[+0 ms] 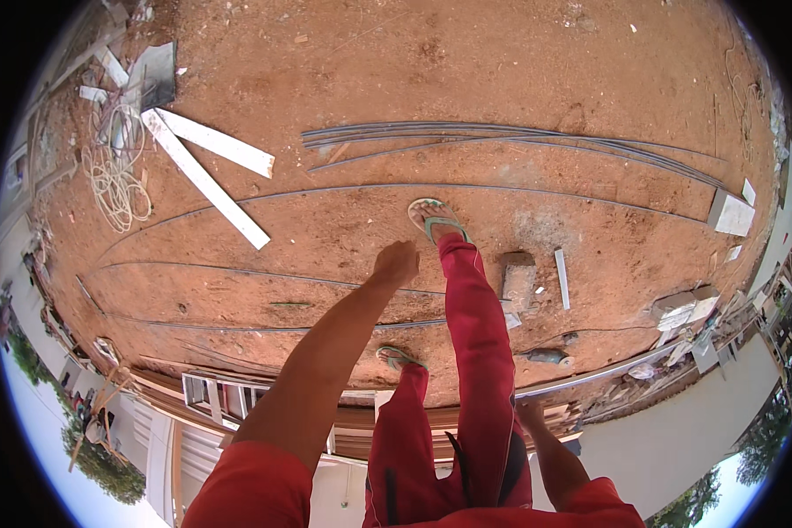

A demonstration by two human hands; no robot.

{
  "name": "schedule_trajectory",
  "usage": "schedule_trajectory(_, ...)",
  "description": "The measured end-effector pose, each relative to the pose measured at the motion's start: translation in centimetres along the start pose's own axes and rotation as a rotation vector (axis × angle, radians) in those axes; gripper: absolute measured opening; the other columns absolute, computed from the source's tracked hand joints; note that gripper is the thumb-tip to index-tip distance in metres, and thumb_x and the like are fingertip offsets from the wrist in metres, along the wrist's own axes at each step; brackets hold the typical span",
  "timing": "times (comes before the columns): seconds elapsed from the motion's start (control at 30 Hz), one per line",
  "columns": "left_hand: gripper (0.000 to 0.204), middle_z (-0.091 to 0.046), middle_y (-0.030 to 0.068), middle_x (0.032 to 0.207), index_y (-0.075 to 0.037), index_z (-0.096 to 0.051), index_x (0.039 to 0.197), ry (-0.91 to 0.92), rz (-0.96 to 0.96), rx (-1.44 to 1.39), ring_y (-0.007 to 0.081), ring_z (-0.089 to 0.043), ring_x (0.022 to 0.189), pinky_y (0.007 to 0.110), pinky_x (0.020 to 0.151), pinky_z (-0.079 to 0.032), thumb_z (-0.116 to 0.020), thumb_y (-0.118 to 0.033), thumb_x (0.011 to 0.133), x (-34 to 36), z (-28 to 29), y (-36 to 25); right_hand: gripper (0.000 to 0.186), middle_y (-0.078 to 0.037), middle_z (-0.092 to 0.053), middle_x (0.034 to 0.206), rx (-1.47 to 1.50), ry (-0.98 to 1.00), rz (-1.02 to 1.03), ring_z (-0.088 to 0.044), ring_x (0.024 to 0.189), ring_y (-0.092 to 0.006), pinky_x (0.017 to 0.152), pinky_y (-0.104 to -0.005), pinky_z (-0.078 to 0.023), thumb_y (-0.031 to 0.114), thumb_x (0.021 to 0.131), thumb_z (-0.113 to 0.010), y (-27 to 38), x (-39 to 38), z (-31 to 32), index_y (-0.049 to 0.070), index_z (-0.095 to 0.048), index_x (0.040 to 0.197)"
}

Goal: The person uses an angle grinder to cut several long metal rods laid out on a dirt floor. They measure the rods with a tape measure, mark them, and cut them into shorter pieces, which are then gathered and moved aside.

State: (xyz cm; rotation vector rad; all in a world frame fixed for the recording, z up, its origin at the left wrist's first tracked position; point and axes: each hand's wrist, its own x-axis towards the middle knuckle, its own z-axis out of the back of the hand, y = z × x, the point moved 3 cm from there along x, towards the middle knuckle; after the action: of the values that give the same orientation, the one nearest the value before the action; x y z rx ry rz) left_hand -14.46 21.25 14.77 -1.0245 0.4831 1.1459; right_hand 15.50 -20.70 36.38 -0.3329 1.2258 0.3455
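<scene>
My left hand (399, 262) hangs over the dirt with its fingers curled, beside my red-trousered leg (480, 352); what it holds, if anything, is hidden. My right hand (528, 414) is low at the right, partly behind that leg, its fingers unclear. One sandalled foot (438, 218) is forward, near a long thin rod (343, 187) on the ground; the other foot (402, 356) is farther back. A grey block (518, 282) and a narrow pale strip (561, 277) lie right of my leg.
A bundle of rods (502, 135) lies ahead, ending near a pale block (730, 213). White boards (207, 180) and tangled cord (119, 189) are at the left. A metal ladder (204, 396), brown timber (158, 380), a dark tool (546, 356) and rubble (682, 308) lie along the lower edge.
</scene>
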Motion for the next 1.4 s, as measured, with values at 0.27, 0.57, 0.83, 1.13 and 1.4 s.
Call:
schedule_trajectory(0.27, 0.022, -0.073, 0.0208, 0.095, -0.003, -0.067, 0.107, 0.351, -0.304, -0.219, 0.0401, -0.072, 0.092, 0.052, 0.081, -0.057, -0.066, -0.020, 0.092, -44.6, -19.4, -2.3, 0.021, -0.018, -0.075, 0.101, -0.265, 0.031, 0.137, -0.075, 0.098, -0.0283, 0.082, -0.0453, -0.059, 0.025, 0.091, -0.067, -16.7, -4.8, -9.9, 0.009, -0.073, 0.102)
schedule_trajectory(0.57, 0.020, -0.072, 0.0195, 0.098, -0.005, -0.068, 0.108, 0.489, -0.107, -0.332, 0.0376, -0.072, 0.096, 0.049, 0.084, -0.057, -0.059, -0.013, 0.091, -65.8, -28.9, 1.2, 0.025, -0.018, -0.073, 0.110, -0.467, -0.155, 0.551, -0.074, 0.103, -0.0304, 0.084, -0.0478, -0.058, 0.024, 0.092, -0.066, -7.6, -21.8, -25.0, 0.009, -0.069, 0.112)
schedule_trajectory(0.83, 0.022, -0.072, 0.0196, 0.098, -0.006, -0.068, 0.109, 0.205, -0.312, -0.609, 0.0375, -0.071, 0.096, 0.049, 0.082, -0.057, -0.056, -0.012, 0.092, -75.1, -32.5, -0.6, 0.033, -0.017, -0.071, 0.118, -0.751, -0.293, 0.455, -0.072, 0.107, -0.0334, 0.085, -0.0508, -0.058, 0.022, 0.091, -0.069, -10.7, -25.8, -20.0, 0.009, -0.065, 0.121)
schedule_trajectory(1.13, 0.023, -0.072, 0.0191, 0.099, -0.006, -0.070, 0.109, 0.549, -0.436, -0.006, 0.0355, -0.072, 0.096, 0.047, 0.080, -0.056, -0.060, -0.018, 0.091, -72.8, -35.0, -8.0, 0.025, -0.021, -0.073, 0.107, -0.008, -0.338, 0.338, -0.072, 0.101, -0.0378, 0.089, -0.0483, -0.056, 0.022, 0.096, -0.063, -13.1, -25.3, -14.3, 0.005, -0.067, 0.114)
schedule_trajectory(1.4, 0.030, -0.073, 0.0180, 0.101, -0.006, -0.070, 0.111, 0.748, -0.112, -0.300, 0.0343, -0.072, 0.097, 0.046, 0.082, -0.056, -0.066, -0.026, 0.090, -69.1, -39.3, -12.0, 0.022, -0.019, -0.074, 0.095, 0.408, 0.007, 0.728, -0.072, 0.088, -0.0405, 0.079, -0.0492, -0.057, 0.023, 0.094, -0.066, -11.3, -16.0, -26.1, 0.003, -0.069, 0.101)
